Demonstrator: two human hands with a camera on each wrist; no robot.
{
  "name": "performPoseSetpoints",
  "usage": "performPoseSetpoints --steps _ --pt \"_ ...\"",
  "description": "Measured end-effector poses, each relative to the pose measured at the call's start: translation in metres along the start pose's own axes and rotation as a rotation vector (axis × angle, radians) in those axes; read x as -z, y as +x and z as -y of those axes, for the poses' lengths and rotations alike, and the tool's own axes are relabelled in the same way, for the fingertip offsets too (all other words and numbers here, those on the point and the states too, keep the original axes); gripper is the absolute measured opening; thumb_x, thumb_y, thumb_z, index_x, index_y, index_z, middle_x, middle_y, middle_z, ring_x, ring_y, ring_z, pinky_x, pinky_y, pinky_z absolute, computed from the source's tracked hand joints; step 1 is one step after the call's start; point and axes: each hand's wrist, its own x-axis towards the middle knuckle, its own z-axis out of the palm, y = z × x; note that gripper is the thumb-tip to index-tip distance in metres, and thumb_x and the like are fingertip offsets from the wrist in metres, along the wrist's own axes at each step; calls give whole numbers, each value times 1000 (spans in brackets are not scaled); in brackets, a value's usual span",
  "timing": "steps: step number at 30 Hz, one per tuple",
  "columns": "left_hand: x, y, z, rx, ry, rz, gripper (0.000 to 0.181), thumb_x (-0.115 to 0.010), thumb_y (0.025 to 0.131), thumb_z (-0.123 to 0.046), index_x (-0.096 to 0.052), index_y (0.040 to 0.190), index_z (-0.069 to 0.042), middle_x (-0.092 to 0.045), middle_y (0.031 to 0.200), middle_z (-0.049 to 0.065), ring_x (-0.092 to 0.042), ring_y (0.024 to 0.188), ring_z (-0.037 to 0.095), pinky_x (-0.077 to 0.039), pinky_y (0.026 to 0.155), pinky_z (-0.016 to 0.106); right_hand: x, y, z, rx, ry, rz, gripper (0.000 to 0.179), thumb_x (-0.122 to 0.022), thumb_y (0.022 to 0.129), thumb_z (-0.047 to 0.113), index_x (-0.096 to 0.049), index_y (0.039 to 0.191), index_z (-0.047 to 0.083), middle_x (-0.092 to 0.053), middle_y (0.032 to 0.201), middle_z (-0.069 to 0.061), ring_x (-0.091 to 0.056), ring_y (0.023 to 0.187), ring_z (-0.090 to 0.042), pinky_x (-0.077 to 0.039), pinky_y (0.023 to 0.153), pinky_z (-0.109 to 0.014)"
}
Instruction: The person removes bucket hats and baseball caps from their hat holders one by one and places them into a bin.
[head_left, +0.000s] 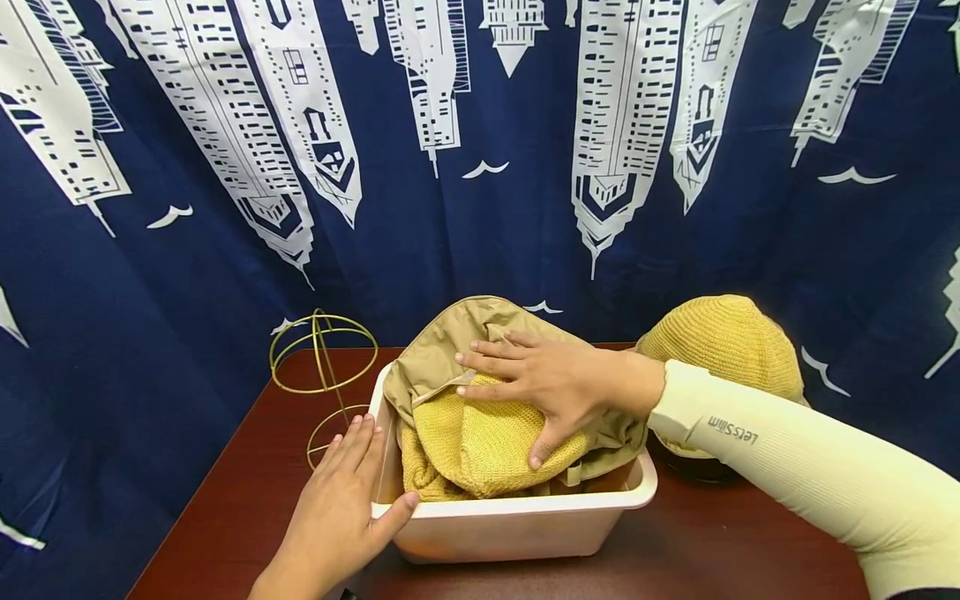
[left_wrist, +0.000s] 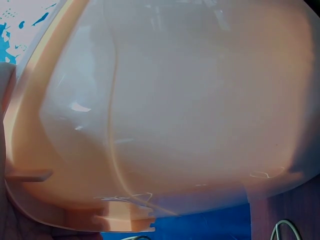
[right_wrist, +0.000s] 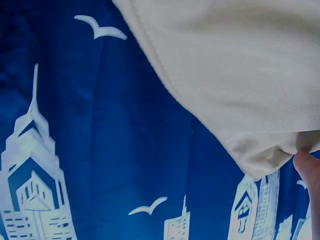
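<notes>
A white plastic bin [head_left: 517, 533] holds a folded yellow knit item [head_left: 498, 471] and a tan cloth item [head_left: 465, 333] with a wide, brim-like edge. My right hand [head_left: 551, 387] rests on both, palm down and fingers spread. In the right wrist view, the tan cloth [right_wrist: 240, 75] spreads broadly, with a fingertip [right_wrist: 307, 162] at its edge. My left hand [head_left: 341, 492] lies against the bin's left side, its fingers straight and its thumb at the front rim. The bin's outer wall [left_wrist: 200, 100] fills most of the left wrist view.
A gold wire stand [head_left: 322, 387] is behind my left hand, close to the bin. At right, partly behind my sleeved forearm [head_left: 795, 458], a yellow ribbed knit hat [head_left: 723, 342] sits raised above a dark round base. A blue skyline-print curtain [head_left: 465, 225] backs the reddish-brown table [head_left: 247, 492].
</notes>
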Motion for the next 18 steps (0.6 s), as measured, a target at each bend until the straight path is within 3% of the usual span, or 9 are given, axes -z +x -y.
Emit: performPoseSetpoints --steps 12,18 --pt "-1 -1 2 -10 -3 4 83 -60 89 -59 -54 136 9 -47 145 25 -39 140 36 -31 112 54 -35 37 4 52 36 93 106 -34 81 88 -11 161 23 1 166 -11 0 152 -31 -14 116 -61" --pt "-1 -1 3 -13 9 4 83 -59 89 -60 -55 135 9 -47 146 25 -38 140 36 -31 113 53 -44 50 4 100 -51 156 108 -29 77 93 -10 161 28 3 167 -9 8 151 -28 -7 118 -59"
